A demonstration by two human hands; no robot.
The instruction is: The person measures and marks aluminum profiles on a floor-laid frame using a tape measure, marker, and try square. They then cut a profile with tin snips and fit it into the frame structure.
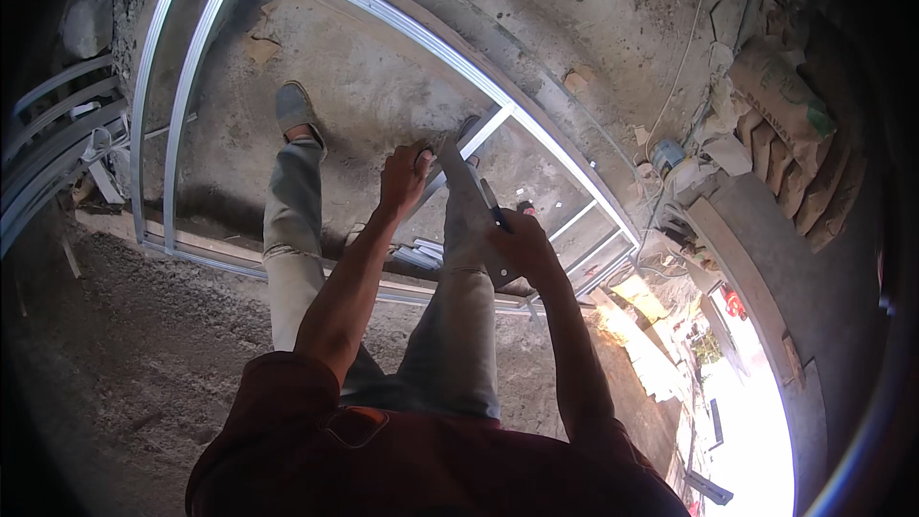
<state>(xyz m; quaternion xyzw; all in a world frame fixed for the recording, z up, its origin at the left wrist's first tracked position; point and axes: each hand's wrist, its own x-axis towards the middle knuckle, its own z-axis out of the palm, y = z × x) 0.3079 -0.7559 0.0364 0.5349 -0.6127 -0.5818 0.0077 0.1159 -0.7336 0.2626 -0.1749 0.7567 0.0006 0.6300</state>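
Note:
My left hand is closed with the fingertips pinched near the narrow end of a tapered flat grey blade-like strip. A small dark thing shows at those fingertips, too small to name. My right hand is closed around a dark-handled tool, whose kind I cannot make out. The strip's wide end, with a small round hole or rivet, lies against this hand. Beneath the strip is my right leg. A silvery metal frame lies on the ground around my feet, and its short crosspiece reaches in beyond my hands.
Curved metal channels are stacked at the left, near a stone block. Paper sacks lie at the far right, by a blue-and-white can. Scrap boards and rubble lie near a bright opening.

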